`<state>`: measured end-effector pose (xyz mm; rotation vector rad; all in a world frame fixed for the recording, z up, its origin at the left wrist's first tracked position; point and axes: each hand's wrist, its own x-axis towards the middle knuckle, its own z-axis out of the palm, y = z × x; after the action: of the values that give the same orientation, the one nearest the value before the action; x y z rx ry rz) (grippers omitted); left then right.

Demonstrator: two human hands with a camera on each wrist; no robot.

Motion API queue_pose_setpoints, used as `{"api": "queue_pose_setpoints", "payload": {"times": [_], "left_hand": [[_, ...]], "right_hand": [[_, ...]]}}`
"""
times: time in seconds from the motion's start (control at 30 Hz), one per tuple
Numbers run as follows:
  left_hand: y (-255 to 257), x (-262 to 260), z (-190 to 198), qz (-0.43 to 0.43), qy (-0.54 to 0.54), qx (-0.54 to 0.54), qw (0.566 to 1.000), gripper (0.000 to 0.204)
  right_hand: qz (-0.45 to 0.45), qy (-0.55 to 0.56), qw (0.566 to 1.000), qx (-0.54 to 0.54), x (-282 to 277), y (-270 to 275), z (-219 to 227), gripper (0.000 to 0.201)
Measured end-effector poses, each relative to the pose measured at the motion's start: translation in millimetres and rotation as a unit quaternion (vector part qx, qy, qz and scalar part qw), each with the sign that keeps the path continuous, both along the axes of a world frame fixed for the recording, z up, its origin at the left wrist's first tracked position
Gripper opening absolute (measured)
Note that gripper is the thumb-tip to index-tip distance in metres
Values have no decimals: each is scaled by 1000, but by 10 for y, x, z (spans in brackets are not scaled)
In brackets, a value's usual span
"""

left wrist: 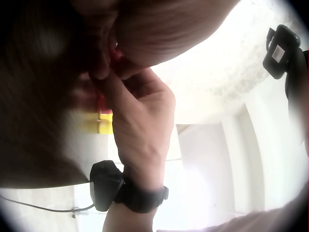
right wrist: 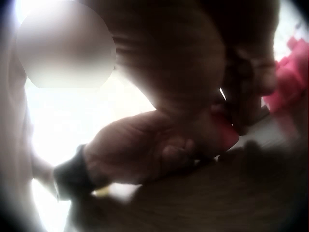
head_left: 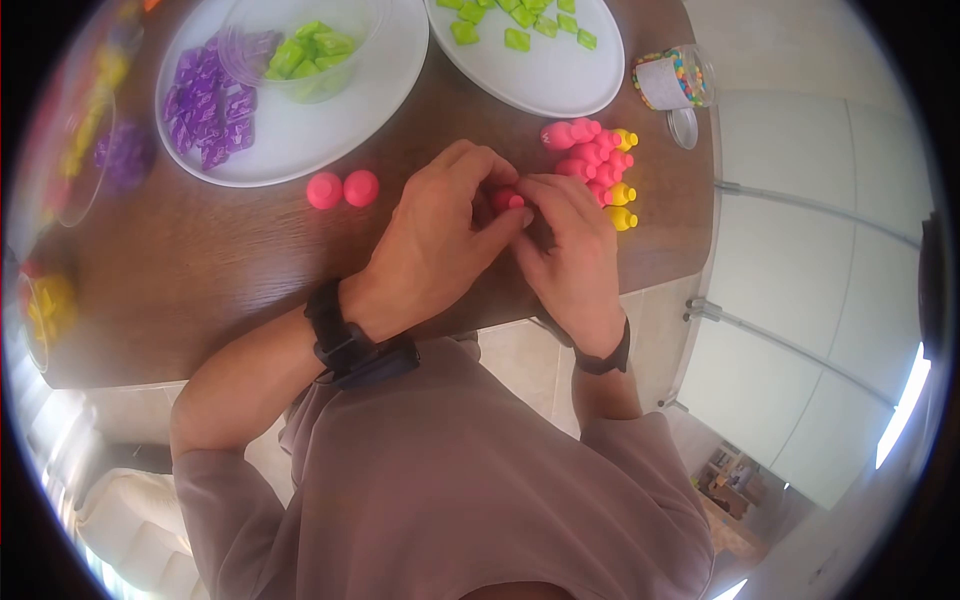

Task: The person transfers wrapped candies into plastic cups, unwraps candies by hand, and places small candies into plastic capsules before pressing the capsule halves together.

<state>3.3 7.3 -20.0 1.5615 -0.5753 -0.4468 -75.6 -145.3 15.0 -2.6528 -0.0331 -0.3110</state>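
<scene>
Both hands meet above the brown table (head_left: 200, 260). Between their fingertips is a small pink bottle-shaped piece (head_left: 507, 199), mostly covered by the fingers. The left hand (head_left: 430, 230) pinches it with thumb and curled fingers. From the other side the right hand (head_left: 580, 255) grips it too, fingers bent over it. In the right wrist view a red-pink part (right wrist: 224, 131) shows between the fingers; the left wrist view is dark around the fingertips. Two round pink pieces (head_left: 361, 188) lie left of the hands, and a cluster of pink bottles (head_left: 590, 160) lies to the right.
Yellow bottles (head_left: 621, 193) lie at the cluster's right side. Behind are a plate (head_left: 300, 160) with purple packets (head_left: 205, 110) and a bowl of green ones (head_left: 320, 55), and a second plate (head_left: 560, 90) of green pieces. A jar of coloured beads (head_left: 668, 82) stands back right.
</scene>
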Motion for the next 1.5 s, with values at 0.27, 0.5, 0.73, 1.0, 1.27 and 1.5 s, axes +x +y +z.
{"api": "queue_pose_setpoints", "payload": {"times": [0.27,0.5,0.73,1.0,1.27,1.5], "left_hand": [[10,27,-20,-21,26,-32,999,12],[8,183,26,-81,293,-100,948,22],[6,189,28,-47,312,-130,940,26],[10,181,35,-59,327,-129,935,25],[22,193,44,-66,331,-122,933,24],[13,172,3,-66,343,-157,924,22]], "right_hand": [[-141,25,952,272,-174,108,-278,37],[-115,-3,944,310,-193,124,-275,43],[-116,-53,968,214,-227,-236,88,31],[-251,-61,951,170,-6,-1322,590,27],[-269,-84,951,-127,539,-2005,893,42],[-271,22,941,-202,398,-1863,788,64]]}}
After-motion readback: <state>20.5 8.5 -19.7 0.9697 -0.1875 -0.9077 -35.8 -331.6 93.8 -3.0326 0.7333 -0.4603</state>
